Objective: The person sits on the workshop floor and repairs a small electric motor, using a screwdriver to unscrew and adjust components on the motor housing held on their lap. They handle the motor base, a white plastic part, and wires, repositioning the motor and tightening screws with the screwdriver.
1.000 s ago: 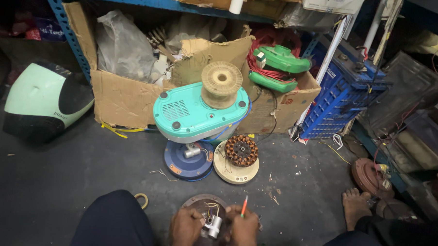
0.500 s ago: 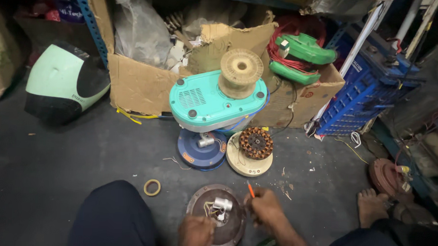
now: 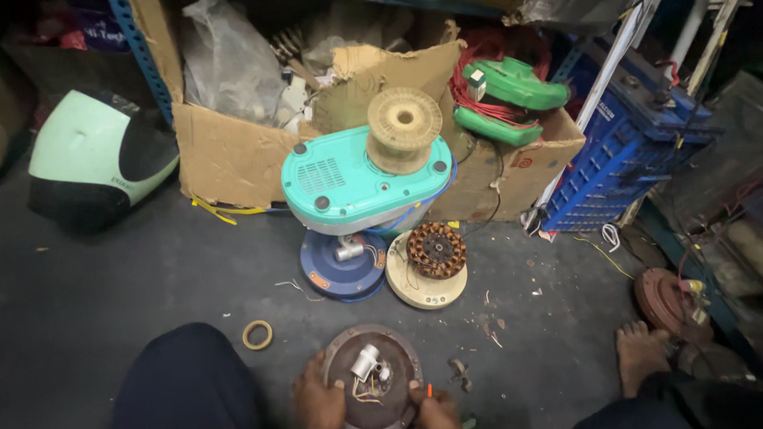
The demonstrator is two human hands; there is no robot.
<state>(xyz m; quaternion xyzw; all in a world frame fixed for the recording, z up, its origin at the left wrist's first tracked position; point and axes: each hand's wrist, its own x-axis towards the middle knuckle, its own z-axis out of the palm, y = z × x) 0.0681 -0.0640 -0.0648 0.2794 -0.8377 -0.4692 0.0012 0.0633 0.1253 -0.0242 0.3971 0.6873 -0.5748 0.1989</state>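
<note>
A round dark motor cover plate [image 3: 372,382] was gripped at its rim by both hands, left hand [image 3: 318,404] and right hand [image 3: 436,415], down on the dark floor [image 3: 99,298]. A thin orange-tipped tool [image 3: 429,390] was seen by the right one; whether it was pinched couldn't be told. One tape ring [image 3: 257,334] was lying just left. Further back, one blue disc [image 3: 342,267], one copper-wound stator [image 3: 435,250], one teal winding machine [image 3: 361,182] and two torn cardboard boxes [image 3: 231,154] were sat.

Dim overhead light, dark corners, edges perhaps slightly warped.
</note>
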